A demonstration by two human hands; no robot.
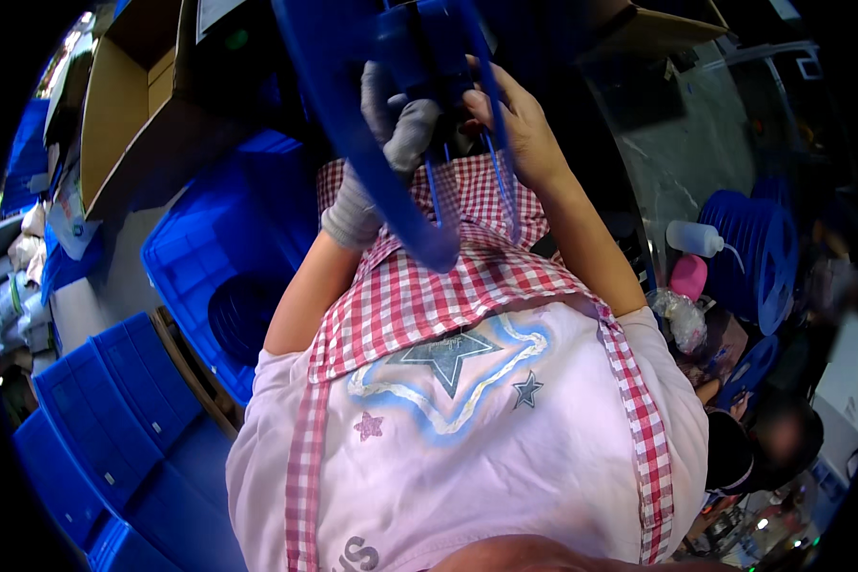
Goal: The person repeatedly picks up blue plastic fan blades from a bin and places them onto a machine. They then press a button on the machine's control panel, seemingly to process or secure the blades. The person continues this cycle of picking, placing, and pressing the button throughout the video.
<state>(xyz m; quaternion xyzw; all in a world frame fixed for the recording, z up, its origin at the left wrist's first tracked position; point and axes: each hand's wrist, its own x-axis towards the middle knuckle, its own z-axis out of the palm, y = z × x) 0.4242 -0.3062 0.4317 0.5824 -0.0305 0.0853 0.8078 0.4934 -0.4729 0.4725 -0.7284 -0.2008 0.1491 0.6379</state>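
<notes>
A large blue plastic reel (338,100) with two round flanges is held up in front of my apron, and its upper part runs out of the picture. My left hand (405,138), in a grey knit glove, is closed at the reel, its fingers curled near the hub between the flanges. The left flange partly covers that glove. My bare right hand (515,119) grips the reel from the right side, with the thumb and fingers bent at the right flange. Some of its fingertips are hidden in shadow.
Blue plastic bins (124,391) stand at the left, below an open cardboard box (129,124). At the right are stacked blue reels (748,253), a white squeeze bottle (693,238), a pink object (688,276) and a clear plastic bag (682,322). Another person (767,443) is at the lower right.
</notes>
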